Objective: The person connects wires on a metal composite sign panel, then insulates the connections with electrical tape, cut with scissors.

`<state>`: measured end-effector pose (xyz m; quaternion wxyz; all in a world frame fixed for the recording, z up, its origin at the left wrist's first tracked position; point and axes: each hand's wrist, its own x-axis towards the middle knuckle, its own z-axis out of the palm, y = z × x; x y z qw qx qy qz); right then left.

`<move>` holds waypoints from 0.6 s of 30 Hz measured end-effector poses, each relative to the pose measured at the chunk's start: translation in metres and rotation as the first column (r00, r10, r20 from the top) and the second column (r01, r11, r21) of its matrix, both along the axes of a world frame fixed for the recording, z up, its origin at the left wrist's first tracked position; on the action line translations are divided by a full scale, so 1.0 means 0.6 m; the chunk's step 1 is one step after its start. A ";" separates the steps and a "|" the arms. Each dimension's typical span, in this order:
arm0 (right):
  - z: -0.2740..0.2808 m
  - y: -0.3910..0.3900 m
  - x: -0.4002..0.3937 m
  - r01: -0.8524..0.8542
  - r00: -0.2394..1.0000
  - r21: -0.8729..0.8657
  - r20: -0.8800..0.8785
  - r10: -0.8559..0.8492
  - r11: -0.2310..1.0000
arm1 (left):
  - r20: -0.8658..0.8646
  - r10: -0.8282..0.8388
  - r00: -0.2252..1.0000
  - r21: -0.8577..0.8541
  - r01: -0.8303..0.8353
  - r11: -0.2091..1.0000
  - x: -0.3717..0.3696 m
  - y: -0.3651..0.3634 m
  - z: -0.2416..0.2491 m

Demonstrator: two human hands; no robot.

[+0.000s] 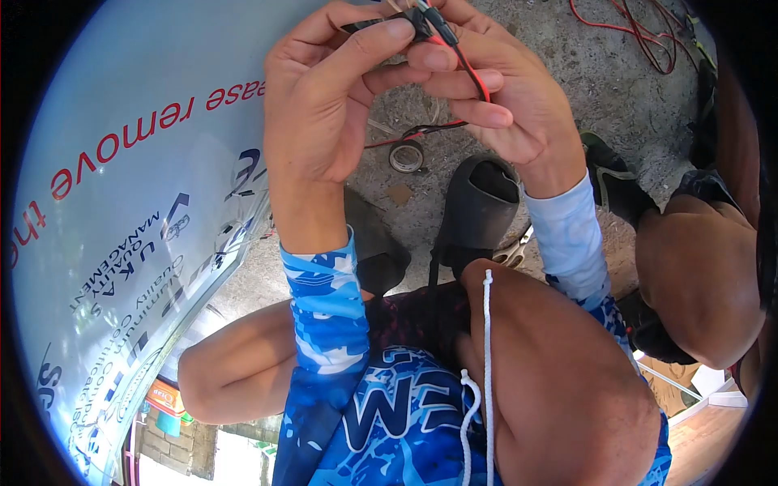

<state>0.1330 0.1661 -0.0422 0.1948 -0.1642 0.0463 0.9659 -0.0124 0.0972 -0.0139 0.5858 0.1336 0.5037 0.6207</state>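
Both hands meet at the top of the head view. My left hand pinches a piece of black tape between thumb and fingers. Close against it on the right, my right hand has its fingers closed on a red and black wire, which runs down across the fingers. The wire joint under the tape is partly hidden by the fingertips. Below the hands, a roll of black tape lies on the ground beside another stretch of red and black wire.
A large printed panel stands at the left. Scissors lie by my dark shoe. Another person's bent leg is close on the right. Loose red wires lie at the upper right on the concrete ground.
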 end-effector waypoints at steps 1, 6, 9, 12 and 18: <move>-0.001 -0.001 0.002 -0.001 1.000 -0.001 0.001 0.001 1.000 | 0.023 0.007 1.000 0.017 -0.007 1.000 0.001 -0.002 0.001; -0.008 0.004 -0.001 -0.054 0.994 0.008 -0.100 0.054 0.999 | -0.031 0.013 0.999 0.000 -0.013 1.000 0.006 0.002 0.000; 0.036 0.003 0.005 -0.031 0.996 -0.153 0.083 0.044 0.988 | -0.077 0.012 0.997 -0.009 -0.013 1.000 0.007 0.004 0.000; 0.006 0.000 0.007 -0.036 0.999 -0.058 -0.017 0.035 0.998 | -0.122 0.004 0.993 -0.043 -0.010 0.999 0.005 0.006 -0.002; 0.004 0.009 0.010 -0.036 0.999 -0.076 0.005 0.037 0.996 | -0.087 0.025 0.996 -0.067 -0.031 0.997 0.004 0.006 -0.006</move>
